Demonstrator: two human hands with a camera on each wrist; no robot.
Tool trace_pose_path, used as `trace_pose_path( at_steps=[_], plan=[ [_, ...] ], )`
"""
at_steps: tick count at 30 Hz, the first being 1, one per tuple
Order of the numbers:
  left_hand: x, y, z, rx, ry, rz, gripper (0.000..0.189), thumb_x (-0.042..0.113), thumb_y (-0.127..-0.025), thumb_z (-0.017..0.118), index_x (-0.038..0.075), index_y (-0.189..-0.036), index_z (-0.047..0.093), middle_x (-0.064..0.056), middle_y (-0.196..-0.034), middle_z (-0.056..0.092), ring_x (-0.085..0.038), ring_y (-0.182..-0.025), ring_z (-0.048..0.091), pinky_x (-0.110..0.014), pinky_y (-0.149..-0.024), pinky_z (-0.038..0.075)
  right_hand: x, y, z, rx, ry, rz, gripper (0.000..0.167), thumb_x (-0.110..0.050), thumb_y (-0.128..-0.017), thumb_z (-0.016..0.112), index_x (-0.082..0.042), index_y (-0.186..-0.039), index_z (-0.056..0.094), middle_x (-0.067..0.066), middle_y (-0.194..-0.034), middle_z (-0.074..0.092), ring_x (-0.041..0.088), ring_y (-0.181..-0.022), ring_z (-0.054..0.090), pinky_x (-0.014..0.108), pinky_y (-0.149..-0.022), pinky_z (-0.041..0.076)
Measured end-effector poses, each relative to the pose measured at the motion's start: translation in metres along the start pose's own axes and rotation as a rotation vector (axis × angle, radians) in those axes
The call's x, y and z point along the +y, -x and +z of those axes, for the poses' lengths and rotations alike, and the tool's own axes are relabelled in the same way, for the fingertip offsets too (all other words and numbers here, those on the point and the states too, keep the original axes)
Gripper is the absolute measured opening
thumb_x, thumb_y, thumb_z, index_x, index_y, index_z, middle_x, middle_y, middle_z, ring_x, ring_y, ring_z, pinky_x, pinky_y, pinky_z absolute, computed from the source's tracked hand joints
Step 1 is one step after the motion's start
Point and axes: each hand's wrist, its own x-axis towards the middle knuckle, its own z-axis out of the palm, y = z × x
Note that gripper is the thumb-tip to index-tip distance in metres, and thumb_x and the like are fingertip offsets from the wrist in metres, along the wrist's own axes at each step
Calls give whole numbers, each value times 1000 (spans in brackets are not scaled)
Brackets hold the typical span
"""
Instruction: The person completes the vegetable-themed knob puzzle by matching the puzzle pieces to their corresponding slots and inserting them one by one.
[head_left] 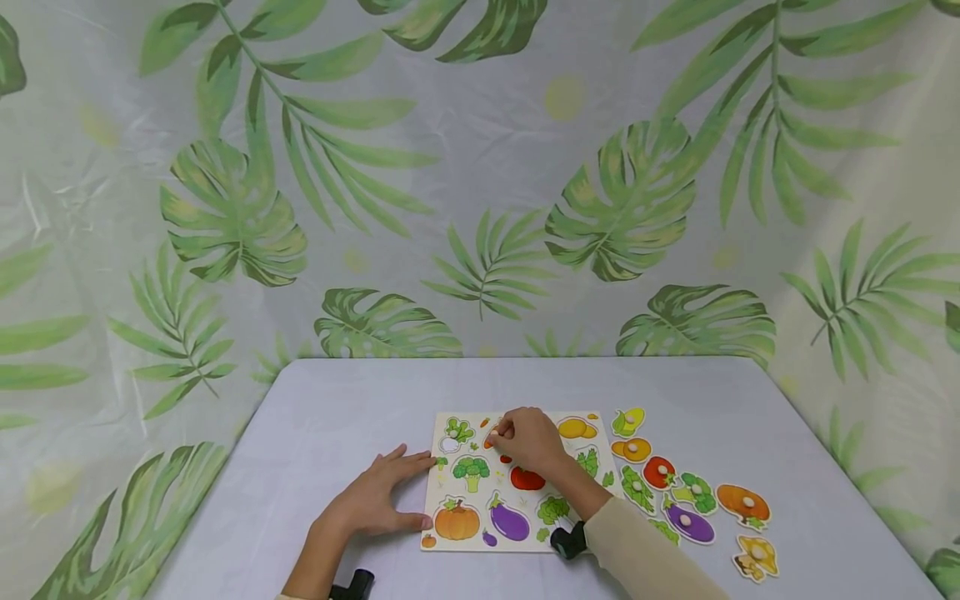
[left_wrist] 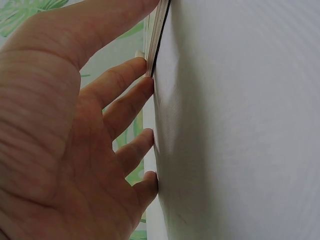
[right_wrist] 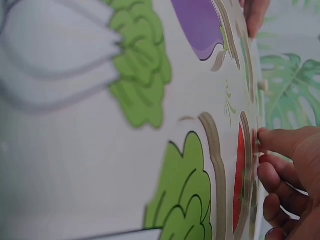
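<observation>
A wooden vegetable puzzle board (head_left: 517,543) lies on the white table. My left hand (head_left: 375,493) is spread at its left side, with thumb and index fingertips at the board's edge; in the left wrist view the fingers (left_wrist: 127,115) reach along the tabletop. Over the board's upper middle, my right hand (head_left: 531,440) pinches a small orange carrot piece (head_left: 488,442) at its carrot slot, the hand hiding part of it. Also in the right wrist view, thumb and curled fingers (right_wrist: 285,142) meet close over the board. A pale knob (right_wrist: 263,85) stands up from the board beyond them.
Right of the board lie loose knobbed pieces: corn (head_left: 628,422), potato (head_left: 632,450), tomato (head_left: 660,472), broccoli (head_left: 697,492), eggplant (head_left: 688,522), pumpkin (head_left: 742,502), mushroom (head_left: 756,557) and leafy greens (head_left: 636,488). A leaf-patterned curtain (head_left: 487,167) hangs behind the table.
</observation>
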Motion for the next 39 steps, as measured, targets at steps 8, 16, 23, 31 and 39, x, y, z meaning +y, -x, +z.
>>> trace_pose_path(
  at_steps=[8, 16, 23, 31, 39],
  plan=[
    [-1, -1, 1, 3, -1, -5, 87, 58, -76, 83, 23, -151, 54, -2, -159, 49, -44, -155, 27, -71, -123, 18, 3, 1, 1, -26, -68, 10, 17, -33, -89, 80, -19, -82, 74, -8, -70, 60, 9, -61, 53, 24, -50, 44],
    [-1, -1, 1, 1, 6, -7, 86, 58, -76, 83, 25, -150, 54, -1, -159, 49, -43, -155, 27, -70, -124, 18, 5, 2, 0, -21, -108, 33, 17, -34, -89, 81, -20, -82, 73, -7, -72, 61, 11, -63, 55, 26, -55, 45],
    [1, -1, 0, 4, 0, -5, 85, 56, -76, 84, 24, -150, 55, -2, -159, 50, -44, -155, 28, -71, -123, 18, 8, 5, -6, -1, -113, 61, 12, -32, -89, 81, -22, -89, 75, -9, -75, 62, 11, -67, 55, 25, -58, 48],
    [1, -1, 1, 3, 8, -6, 86, 58, -76, 83, 25, -150, 55, -2, -159, 49, -43, -155, 27, -70, -124, 18, 16, 10, -24, 10, -62, 58, 8, -25, -90, 80, -20, -95, 78, -8, -79, 62, 14, -80, 52, 30, -71, 45],
    [-1, -1, 1, 7, 11, -12, 87, 58, -75, 84, 25, -150, 54, -1, -160, 49, -42, -156, 27, -70, -124, 18, 27, 13, -34, 44, -19, -3, 7, -21, -89, 81, -18, -95, 80, -8, -78, 64, 12, -79, 52, 29, -70, 45]
  ],
)
